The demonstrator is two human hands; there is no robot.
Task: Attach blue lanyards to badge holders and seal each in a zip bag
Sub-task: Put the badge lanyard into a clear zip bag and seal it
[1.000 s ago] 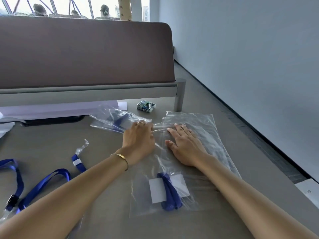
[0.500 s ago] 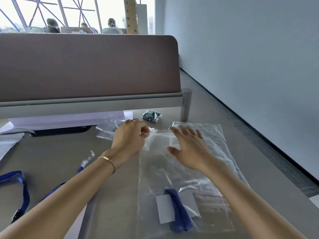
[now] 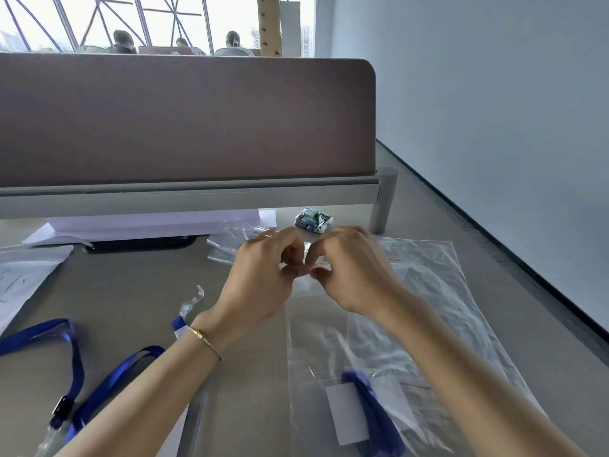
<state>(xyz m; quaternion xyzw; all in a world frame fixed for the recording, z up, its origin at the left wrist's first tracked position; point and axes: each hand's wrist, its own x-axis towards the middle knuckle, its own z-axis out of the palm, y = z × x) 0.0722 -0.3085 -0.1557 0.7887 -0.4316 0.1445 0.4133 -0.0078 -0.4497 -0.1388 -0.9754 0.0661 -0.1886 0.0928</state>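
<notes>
A clear zip bag (image 3: 316,344) lies on the desk in front of me, its mouth at the far end. Inside its near end sit a white badge holder (image 3: 346,413) and a bunched blue lanyard (image 3: 372,410). My left hand (image 3: 263,275) and my right hand (image 3: 349,272) meet at the bag's mouth, and the fingertips of both pinch its top edge close together. More clear bags (image 3: 468,301) lie underneath, spreading to the right. A loose blue lanyard (image 3: 75,364) with a clip lies at the left.
A brown desk divider (image 3: 184,120) on a grey rail closes off the far side. A small printed packet (image 3: 313,220) and further clear bags (image 3: 230,242) lie just behind my hands. White paper (image 3: 23,278) is at the far left. The desk edge runs along the right.
My right hand lifted off the bag, where it lay flat, and curled onto the bag's top edge beside my left hand. The view tilted upward.
</notes>
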